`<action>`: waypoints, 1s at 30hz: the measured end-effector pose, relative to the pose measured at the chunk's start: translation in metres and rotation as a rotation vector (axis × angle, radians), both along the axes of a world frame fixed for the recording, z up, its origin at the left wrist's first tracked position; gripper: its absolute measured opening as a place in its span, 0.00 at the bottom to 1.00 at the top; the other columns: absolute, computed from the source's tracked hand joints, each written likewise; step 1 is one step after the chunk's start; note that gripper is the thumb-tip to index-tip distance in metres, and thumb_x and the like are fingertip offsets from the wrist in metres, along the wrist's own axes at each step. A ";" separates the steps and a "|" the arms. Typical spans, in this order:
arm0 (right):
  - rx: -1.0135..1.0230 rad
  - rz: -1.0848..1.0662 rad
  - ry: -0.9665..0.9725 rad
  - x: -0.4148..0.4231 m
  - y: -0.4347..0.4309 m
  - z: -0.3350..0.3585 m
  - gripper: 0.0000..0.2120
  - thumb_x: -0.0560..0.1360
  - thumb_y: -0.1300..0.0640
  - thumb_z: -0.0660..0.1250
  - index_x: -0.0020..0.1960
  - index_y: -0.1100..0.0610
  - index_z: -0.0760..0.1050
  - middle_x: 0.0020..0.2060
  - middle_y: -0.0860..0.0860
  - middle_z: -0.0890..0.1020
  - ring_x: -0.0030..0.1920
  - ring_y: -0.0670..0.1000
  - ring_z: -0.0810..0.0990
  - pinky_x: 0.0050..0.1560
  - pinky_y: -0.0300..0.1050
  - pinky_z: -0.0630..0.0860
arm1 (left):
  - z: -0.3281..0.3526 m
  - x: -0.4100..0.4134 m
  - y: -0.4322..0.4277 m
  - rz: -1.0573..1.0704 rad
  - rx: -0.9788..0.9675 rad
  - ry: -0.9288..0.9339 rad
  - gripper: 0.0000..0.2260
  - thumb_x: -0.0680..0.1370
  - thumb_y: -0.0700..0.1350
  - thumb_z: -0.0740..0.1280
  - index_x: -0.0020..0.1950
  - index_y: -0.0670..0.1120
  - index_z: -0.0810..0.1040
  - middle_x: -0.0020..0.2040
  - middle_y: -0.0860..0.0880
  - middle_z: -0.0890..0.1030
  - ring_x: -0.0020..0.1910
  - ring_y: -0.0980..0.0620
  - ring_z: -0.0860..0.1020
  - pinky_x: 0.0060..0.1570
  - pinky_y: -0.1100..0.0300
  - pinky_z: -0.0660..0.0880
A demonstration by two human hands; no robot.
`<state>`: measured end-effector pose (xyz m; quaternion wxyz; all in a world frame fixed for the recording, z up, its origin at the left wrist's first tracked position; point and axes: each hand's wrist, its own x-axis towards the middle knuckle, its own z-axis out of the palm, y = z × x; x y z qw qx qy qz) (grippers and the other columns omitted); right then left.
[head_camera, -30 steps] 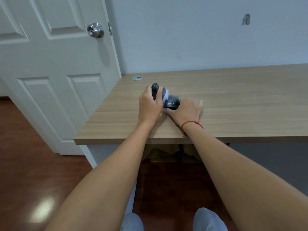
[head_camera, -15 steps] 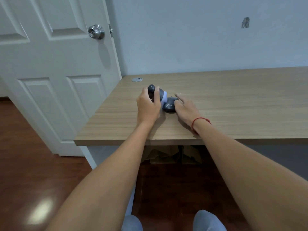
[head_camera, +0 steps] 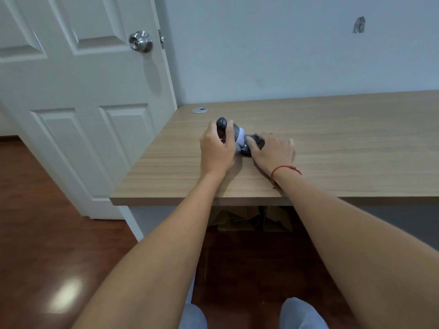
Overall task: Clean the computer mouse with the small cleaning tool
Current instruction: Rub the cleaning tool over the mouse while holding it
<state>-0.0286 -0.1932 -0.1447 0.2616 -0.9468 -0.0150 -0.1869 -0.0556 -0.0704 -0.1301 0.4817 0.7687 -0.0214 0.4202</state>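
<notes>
Desk [head_camera: 332, 129] of pale wood fills the right half of our view, a white door [head_camera: 71, 103] standing at far left; we see both forearms reaching to its left end, where the work sits. Left hand [head_camera: 217, 148] is closed around the small cleaning tool [head_camera: 234, 134], dark knob end up and away, pale head angled right and pressed to the computer mouse [head_camera: 253, 144]. Right hand [head_camera: 273, 150] now lies over the mouse with fingers curled on its top, clamping it to the desk; half a second ago that hand was only touching its right side, fingers more open, so we judge the mouse has been re-gripped for another pass. Mouse is mostly hidden, a dark sliver between the two hands; its long axis seems to run left to right, but which end is the front we cannot tell. A small metal disc [head_camera: 199, 110] lies near the far left corner.
</notes>
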 end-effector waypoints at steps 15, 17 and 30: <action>0.034 0.013 0.091 -0.003 -0.002 0.000 0.25 0.79 0.40 0.52 0.70 0.50 0.70 0.65 0.56 0.77 0.68 0.57 0.71 0.75 0.60 0.53 | -0.002 0.001 -0.001 0.011 0.121 0.083 0.11 0.79 0.47 0.64 0.39 0.44 0.69 0.35 0.47 0.75 0.34 0.50 0.74 0.34 0.62 0.67; 0.035 0.005 0.107 -0.006 -0.002 0.001 0.26 0.78 0.38 0.53 0.71 0.50 0.69 0.65 0.59 0.74 0.69 0.59 0.68 0.75 0.59 0.54 | -0.005 0.004 0.002 0.106 0.142 0.167 0.10 0.79 0.47 0.62 0.44 0.41 0.72 0.40 0.43 0.78 0.40 0.45 0.76 0.38 0.59 0.67; 0.041 0.102 0.101 -0.004 -0.002 0.000 0.26 0.79 0.41 0.51 0.70 0.53 0.69 0.63 0.56 0.78 0.66 0.57 0.73 0.74 0.58 0.56 | -0.008 0.008 0.005 0.148 0.174 0.165 0.10 0.79 0.48 0.61 0.43 0.42 0.71 0.39 0.45 0.76 0.39 0.45 0.75 0.38 0.57 0.68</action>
